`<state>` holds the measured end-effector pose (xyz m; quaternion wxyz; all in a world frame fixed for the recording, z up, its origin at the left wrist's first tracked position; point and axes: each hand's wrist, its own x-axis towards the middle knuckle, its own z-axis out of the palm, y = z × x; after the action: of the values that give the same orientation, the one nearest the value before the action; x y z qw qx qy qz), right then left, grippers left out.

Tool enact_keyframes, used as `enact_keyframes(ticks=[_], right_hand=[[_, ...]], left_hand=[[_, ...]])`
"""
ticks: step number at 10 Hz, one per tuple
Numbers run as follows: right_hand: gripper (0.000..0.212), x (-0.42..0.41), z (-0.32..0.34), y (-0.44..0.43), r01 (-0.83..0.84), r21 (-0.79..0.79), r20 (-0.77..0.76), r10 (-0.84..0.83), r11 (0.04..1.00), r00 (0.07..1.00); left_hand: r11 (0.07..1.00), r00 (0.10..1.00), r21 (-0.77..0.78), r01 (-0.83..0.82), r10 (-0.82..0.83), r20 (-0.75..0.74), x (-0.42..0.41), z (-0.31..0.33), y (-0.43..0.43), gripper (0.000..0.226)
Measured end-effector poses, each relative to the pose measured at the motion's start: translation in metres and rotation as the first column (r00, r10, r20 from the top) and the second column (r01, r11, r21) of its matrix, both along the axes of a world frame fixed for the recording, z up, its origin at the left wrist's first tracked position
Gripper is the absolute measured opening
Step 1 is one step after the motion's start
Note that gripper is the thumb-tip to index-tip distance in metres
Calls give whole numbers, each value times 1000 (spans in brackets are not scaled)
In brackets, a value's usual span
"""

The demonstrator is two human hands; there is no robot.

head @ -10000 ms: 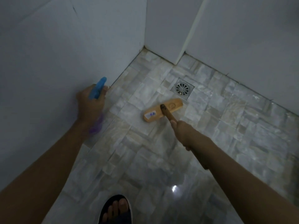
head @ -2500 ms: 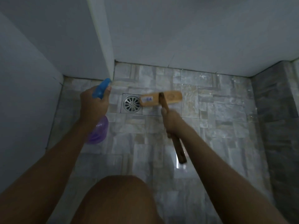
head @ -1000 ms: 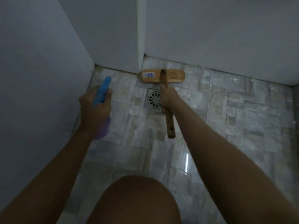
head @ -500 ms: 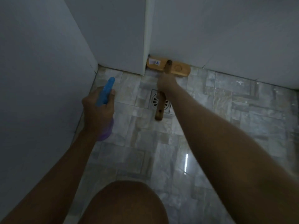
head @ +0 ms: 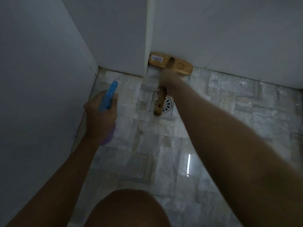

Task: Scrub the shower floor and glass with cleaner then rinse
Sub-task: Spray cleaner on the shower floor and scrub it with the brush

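**Both arms out in front, both hands gripping**

You are stretching your right arm far forward and down. Your right hand (head: 168, 79), blurred, is curling its fingers round the brush handle (head: 159, 104). Your left arm is reaching less far, and your left hand (head: 100, 115) is gripping the spray bottle (head: 108, 97), back of the hand facing up. Your bare knee (head: 127, 208) is showing below.

The right hand (head: 168, 79), blurred, grips the wooden handle (head: 159, 102) of a scrub brush (head: 180, 65) whose head lies on the tiled floor (head: 229, 112) against the foot of the white wall (head: 229, 30). The handle's end lies over the round drain (head: 166, 103). The left hand (head: 100, 115) holds a spray bottle (head: 108, 97) with a blue trigger top and purple body. A bare knee (head: 127, 208) shows at the bottom.
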<state>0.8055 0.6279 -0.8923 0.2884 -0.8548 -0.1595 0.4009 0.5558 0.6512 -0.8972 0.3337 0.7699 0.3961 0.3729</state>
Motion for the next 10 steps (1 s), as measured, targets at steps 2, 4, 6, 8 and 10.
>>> enact_keyframes(ticks=[2,4,6,8,10], right_hand=[[38,-8,-15,-10,-101,-72,37,104,992,994],[9,-1,2,-14,-168,-110,82,178,980,981],[35,-67,8,-89,-315,-173,32,325,933,945],[48,-120,22,-132,-281,-242,-177,243,929,954],[21,-121,35,-36,-334,-73,-86,327,940,941]], left_hand=[[997,998,-41,-67,67,17,-7,1,11,22],[999,999,-6,-34,34,18,-7,-2,2,19],[999,999,-16,-42,42,-2,-8,1,12,32],[1000,990,12,-19,21,-137,-48,6,3,49],[978,968,-28,-206,200,-149,-89,5,-12,37]])
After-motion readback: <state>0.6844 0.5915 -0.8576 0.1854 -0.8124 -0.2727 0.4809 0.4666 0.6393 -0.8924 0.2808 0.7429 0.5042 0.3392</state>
